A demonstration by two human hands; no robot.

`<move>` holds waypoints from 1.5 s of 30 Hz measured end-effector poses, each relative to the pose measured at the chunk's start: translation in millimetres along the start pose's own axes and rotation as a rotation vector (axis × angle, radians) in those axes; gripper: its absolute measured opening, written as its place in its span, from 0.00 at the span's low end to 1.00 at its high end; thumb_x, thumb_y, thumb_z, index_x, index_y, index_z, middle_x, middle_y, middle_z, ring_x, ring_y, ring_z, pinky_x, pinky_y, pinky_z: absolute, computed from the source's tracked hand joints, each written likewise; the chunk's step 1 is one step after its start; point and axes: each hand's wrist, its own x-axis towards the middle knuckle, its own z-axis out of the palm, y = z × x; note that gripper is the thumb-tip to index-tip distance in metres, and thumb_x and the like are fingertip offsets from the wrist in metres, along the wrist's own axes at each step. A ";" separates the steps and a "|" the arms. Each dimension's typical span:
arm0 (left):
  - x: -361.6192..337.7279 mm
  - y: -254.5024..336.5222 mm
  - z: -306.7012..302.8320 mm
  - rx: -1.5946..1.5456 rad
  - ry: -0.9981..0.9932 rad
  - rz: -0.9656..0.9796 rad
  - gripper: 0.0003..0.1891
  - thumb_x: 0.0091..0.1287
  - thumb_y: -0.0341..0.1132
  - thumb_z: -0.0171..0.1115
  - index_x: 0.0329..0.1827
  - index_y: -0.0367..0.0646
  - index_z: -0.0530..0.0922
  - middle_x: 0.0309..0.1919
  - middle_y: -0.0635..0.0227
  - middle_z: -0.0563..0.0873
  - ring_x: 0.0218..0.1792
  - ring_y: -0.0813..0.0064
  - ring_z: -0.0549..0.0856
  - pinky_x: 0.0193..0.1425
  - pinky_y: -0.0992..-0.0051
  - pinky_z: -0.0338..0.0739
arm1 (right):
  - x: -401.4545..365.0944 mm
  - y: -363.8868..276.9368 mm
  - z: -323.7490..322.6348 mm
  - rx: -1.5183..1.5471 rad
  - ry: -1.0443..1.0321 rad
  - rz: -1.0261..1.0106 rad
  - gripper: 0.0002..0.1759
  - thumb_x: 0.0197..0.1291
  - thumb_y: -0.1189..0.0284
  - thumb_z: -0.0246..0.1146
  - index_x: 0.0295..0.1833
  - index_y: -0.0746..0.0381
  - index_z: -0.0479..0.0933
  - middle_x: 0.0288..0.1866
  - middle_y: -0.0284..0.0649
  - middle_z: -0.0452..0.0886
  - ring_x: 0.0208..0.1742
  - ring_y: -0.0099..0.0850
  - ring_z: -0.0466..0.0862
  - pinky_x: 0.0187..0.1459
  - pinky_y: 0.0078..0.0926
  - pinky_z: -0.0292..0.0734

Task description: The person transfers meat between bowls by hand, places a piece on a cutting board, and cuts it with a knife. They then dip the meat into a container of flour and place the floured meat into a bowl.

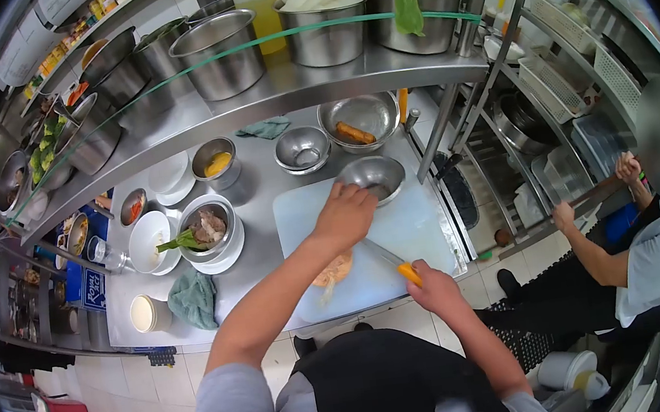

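From the left of the frame, we have a cream tub (149,314), a green cloth (192,300) and a metal bowl of meat with a green stalk (207,225), all well clear of the cutting board (422,228) at centre. The pale orange food (336,269) lies on the board near its lower left, partly hidden below our left forearm. With a knife out, we would do best to hold the blade low, its tip turned away from the left wrist, and to steady the bowl by its rim so that it cannot slide. Our left arm reaches up from the lower left, and the left hand (344,211) is palm down at the near left edge of the small steel bowl (374,180); its fingers bend over the rim, but we cannot tell whether they pinch anything. Further right, the knife (387,254) slants up and leftward, its blade pointing under that wrist. Our right forearm rises from the lower right, and the right hand (435,285) has its fingers wrapped around the yellow handle.
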 end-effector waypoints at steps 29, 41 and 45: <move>-71.6 2.4 -81.3 0.028 -0.669 -0.366 0.11 0.69 0.37 0.57 0.36 0.39 0.84 0.30 0.52 0.89 0.33 0.50 0.90 0.41 0.54 0.83 | -18.6 -16.7 -0.6 0.934 -0.532 -0.031 0.36 0.72 0.75 0.59 0.82 0.59 0.57 0.38 0.37 0.78 0.16 0.19 0.71 0.19 0.21 0.72; -27.9 -19.8 -101.5 0.068 -0.812 -0.272 0.13 0.71 0.40 0.57 0.38 0.43 0.86 0.35 0.58 0.90 0.42 0.55 0.89 0.48 0.55 0.82 | -12.8 23.1 -30.0 -0.290 0.167 -0.483 0.17 0.55 0.65 0.71 0.44 0.59 0.73 0.27 0.41 0.82 0.28 0.45 0.85 0.32 0.43 0.80; -24.1 -14.8 -102.7 0.077 -0.840 -0.300 0.13 0.70 0.40 0.57 0.39 0.43 0.86 0.36 0.57 0.90 0.42 0.54 0.89 0.50 0.55 0.81 | 29.3 -5.5 -31.5 -0.387 0.207 -0.608 0.17 0.55 0.65 0.71 0.45 0.59 0.73 0.27 0.40 0.82 0.28 0.42 0.85 0.31 0.40 0.80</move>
